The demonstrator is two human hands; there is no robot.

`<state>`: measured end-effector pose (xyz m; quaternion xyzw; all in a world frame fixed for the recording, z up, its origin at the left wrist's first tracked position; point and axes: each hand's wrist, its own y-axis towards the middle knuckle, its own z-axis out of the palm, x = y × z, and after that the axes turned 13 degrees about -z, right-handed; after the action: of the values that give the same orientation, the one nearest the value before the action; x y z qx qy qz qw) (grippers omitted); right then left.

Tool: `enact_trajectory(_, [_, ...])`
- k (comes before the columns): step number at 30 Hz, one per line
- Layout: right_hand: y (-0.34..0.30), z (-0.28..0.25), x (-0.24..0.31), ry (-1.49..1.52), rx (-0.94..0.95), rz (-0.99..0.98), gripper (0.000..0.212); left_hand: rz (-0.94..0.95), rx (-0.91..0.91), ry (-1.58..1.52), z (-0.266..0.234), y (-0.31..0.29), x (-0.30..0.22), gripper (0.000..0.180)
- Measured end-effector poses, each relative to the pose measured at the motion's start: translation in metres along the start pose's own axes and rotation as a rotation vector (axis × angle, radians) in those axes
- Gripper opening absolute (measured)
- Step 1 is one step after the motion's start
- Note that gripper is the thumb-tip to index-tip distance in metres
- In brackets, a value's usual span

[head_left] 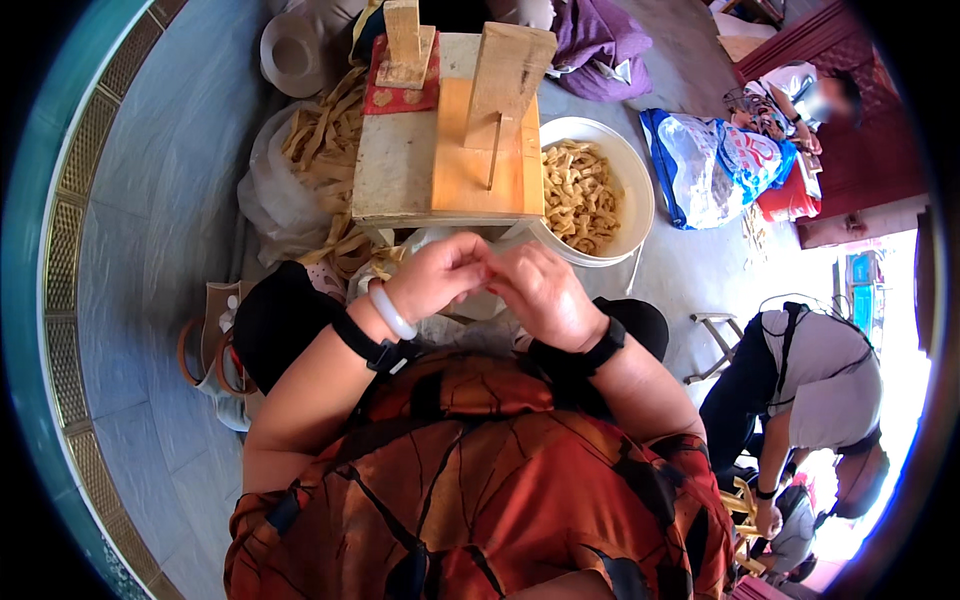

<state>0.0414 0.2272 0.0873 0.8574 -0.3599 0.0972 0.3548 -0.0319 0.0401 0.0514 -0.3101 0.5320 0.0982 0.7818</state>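
My left hand (437, 277) and my right hand (546, 293) meet above my lap, just short of a low table's near edge. Fingers on both hands are curled and pinched together at the tips; whatever lies between them is hidden or too small to make out. Beyond them, a wooden block stand (508, 85) with an upright thin rod (495, 150) rests on an orange-tan board (455, 180) on the low table (385, 180). To the right of the table, a white bucket (640, 205) holds many knotted, pale-yellow strip pieces (578, 195).
Left of the table, a clear plastic bag (275, 185) holds long pale-yellow strips (325, 140). A second wooden stand (403, 50) sits on a red cloth (425, 90). Farther right are a blue-white sack (700, 165), a small stool (715, 340) and a bending person (820, 370); another person sits behind.
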Motion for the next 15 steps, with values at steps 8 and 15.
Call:
enact_trajectory(8, [-0.023,0.011,0.016,0.001,0.101,-0.141,0.021,-0.059,0.204,-0.213,0.010,-0.027,0.035,0.011])
enact_trajectory(15, [-0.025,-0.010,0.002,-0.256,0.032,0.000,0.030,0.073,0.506,-0.770,-0.015,-0.032,0.059,0.017])
